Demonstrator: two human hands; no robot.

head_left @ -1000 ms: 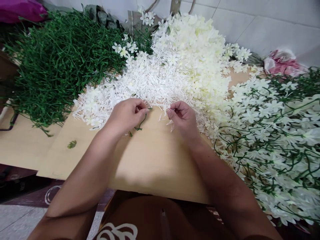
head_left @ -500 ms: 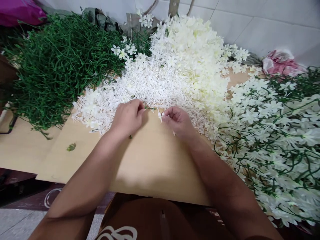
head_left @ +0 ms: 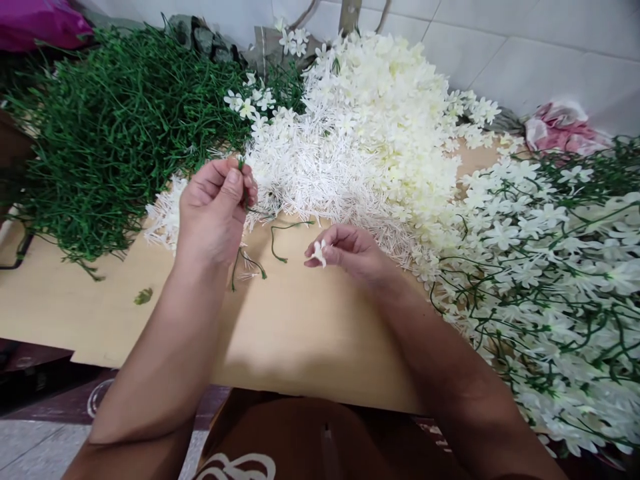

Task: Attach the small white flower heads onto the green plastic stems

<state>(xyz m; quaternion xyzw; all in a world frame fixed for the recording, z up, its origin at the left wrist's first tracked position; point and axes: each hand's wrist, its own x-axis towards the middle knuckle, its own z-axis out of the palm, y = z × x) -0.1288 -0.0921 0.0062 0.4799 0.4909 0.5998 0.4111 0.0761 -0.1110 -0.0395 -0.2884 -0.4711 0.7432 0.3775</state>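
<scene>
On my head cam the left hand (head_left: 213, 210) is raised with a green stem (head_left: 242, 163) pinched between thumb and fingers, right by the edge of a big pile of green stems (head_left: 125, 127). Lower down, my right hand (head_left: 357, 255) has one little white flower (head_left: 319, 253) at its fingertips, just over the bare cardboard (head_left: 310, 333). Hands are well apart. A few loose stems (head_left: 273, 241) lie on the board between and below them. Behind that there's a massive white flower heap (head_left: 395, 127), and off to the right a tangle of stemmed white flowers (head_left: 550, 287). Oh, and a small greenish scrap (head_left: 143, 296) sits left of my left forearm.
</scene>
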